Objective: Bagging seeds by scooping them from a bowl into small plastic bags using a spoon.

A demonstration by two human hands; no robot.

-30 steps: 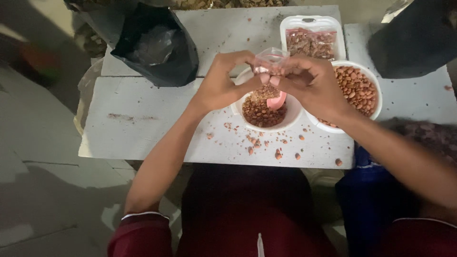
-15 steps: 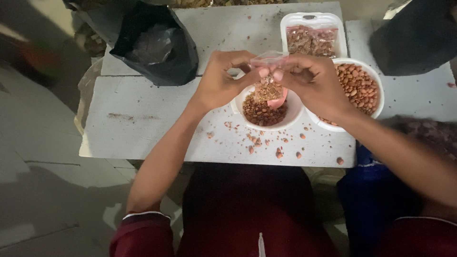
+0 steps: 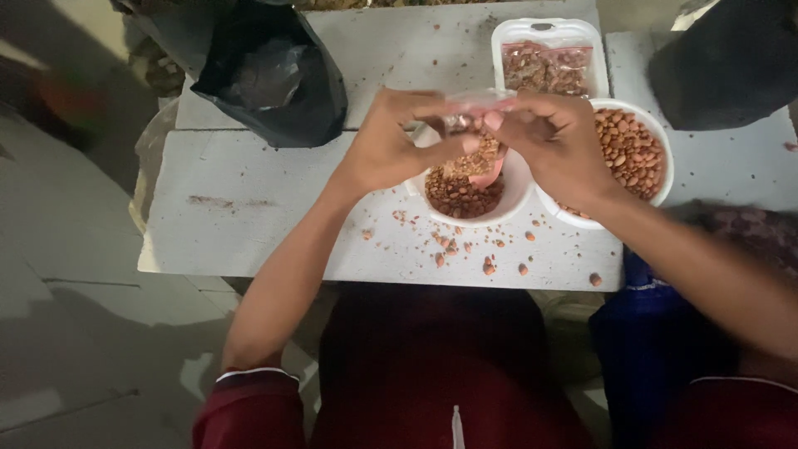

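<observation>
Both hands pinch one small clear bag [image 3: 474, 150] of nuts above the middle white bowl [image 3: 517, 187]. The left hand [image 3: 391, 145] and right hand [image 3: 557, 145] grip its top edge from either side, so that edge runs left to right and the filled end hangs down. Two white bowls sit side by side; the right bowl [image 3: 657, 179] holds whole peanuts. One white tray [image 3: 544, 33] holds packed bags. Loose nuts [image 3: 486, 266] dot the white table [image 3: 249, 216].

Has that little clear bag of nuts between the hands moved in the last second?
Yes. The small clear bag has sunk slightly toward the white bowl beneath it, with both the left hand and right hand pinching its top.
</observation>
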